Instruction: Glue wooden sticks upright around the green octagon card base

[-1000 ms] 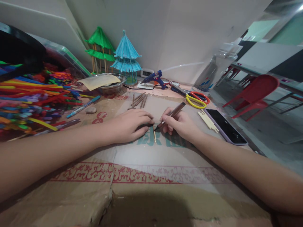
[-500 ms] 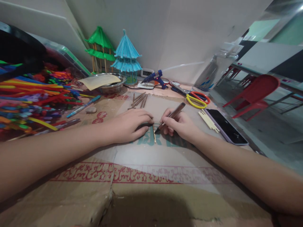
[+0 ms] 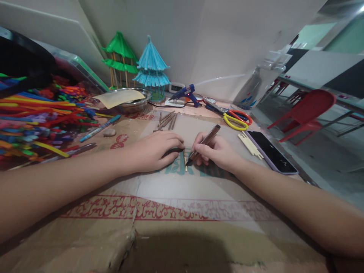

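Note:
My right hand [image 3: 212, 149] is closed around a brown marker pen [image 3: 209, 137], its dark tip touching a thin wooden stick [image 3: 185, 167]. Most of the stick looks darkened, while its near end is pale. My left hand [image 3: 162, 149] rests palm down with bent fingers, the fingertips holding the stick's far end against the surface. That far end is partly hidden under the fingers. Several brown sticks [image 3: 167, 120] lie just beyond my left hand. Pale, uncoloured sticks [image 3: 250, 145] lie to the right of my right hand, beside a phone [image 3: 271, 151].
At the back stand a green model pavilion [image 3: 121, 57], a blue one [image 3: 152, 64], a metal bowl [image 3: 146, 93] and a blue glue gun [image 3: 184, 93]. Scissors [image 3: 236, 120] and a clear bottle [image 3: 251, 85] are back right. Colourful pipe cleaners [image 3: 42, 117] fill the left. Cardboard [image 3: 99, 235] covers the table.
The marker tip has slid slightly toward me along the stick, close to its near end. My left hand and the stick stay in place.

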The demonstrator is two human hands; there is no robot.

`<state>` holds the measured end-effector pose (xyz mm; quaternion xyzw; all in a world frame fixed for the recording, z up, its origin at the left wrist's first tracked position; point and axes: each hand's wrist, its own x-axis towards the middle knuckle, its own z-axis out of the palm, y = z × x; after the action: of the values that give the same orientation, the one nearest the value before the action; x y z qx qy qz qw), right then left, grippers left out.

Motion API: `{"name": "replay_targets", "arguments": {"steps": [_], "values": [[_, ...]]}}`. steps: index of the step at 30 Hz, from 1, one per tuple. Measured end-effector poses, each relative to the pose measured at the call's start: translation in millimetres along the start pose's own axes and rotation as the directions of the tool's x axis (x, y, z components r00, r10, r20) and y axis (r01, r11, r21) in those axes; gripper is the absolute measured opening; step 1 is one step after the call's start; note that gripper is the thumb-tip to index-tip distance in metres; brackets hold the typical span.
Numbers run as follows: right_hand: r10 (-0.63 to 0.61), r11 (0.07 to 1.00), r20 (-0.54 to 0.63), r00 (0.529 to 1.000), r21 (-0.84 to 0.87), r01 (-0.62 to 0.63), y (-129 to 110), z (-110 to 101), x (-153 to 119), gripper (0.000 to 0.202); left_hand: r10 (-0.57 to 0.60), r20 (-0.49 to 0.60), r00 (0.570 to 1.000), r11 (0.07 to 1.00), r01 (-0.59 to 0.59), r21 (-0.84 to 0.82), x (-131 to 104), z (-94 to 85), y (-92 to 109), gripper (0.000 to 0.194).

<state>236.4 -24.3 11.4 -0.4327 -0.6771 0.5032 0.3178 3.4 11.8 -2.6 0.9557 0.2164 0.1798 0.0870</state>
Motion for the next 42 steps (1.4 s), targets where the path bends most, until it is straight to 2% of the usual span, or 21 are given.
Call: {"name": "replay_targets", "arguments": {"steps": [5,8,17,25,34,37,42], "values": [[-0.019,0.999,-0.119,0.993,-0.037,0.014,-0.1,1.8,2.2,0.019,-0.014,0.016,1.000,1.000,0.014,0.002,0.7,-0.6,0.5,0.027],[-0.030,0.998,-0.141,0.990,-0.060,0.022,-0.1,1.8,3.2,0.019,-0.012,0.014,1.000,1.000,0.012,0.003,1.2,-1.2,1.1,0.027],[-0.009,1.000,-0.043,0.999,-0.030,0.007,0.6,0.0,1.0,0.018,0.003,-0.004,1.000,1.000,-0.003,0.007,-0.3,1.0,-1.4,0.026],[-0.015,0.999,-0.098,0.995,-0.044,0.010,1.0,1.0,2.4,0.018,-0.001,-0.009,1.000,1.000,0.001,-0.012,0.5,-0.4,0.1,0.023],[-0.004,1.000,0.062,0.998,0.000,0.004,1.2,-1.0,-1.0,0.021,0.002,-0.003,1.000,1.000,-0.002,-0.012,-0.1,1.7,-2.2,0.023],[-0.010,1.000,0.023,1.000,-0.006,0.010,1.6,-0.5,-0.6,0.021,0.000,-0.004,1.000,1.000,0.000,-0.015,0.2,1.4,-1.9,0.023],[-0.032,0.998,-0.121,0.992,-0.053,0.025,0.7,2.0,2.2,0.019,-0.007,0.004,1.000,1.000,0.007,-0.022,1.2,-0.2,-0.2,0.024]]}}
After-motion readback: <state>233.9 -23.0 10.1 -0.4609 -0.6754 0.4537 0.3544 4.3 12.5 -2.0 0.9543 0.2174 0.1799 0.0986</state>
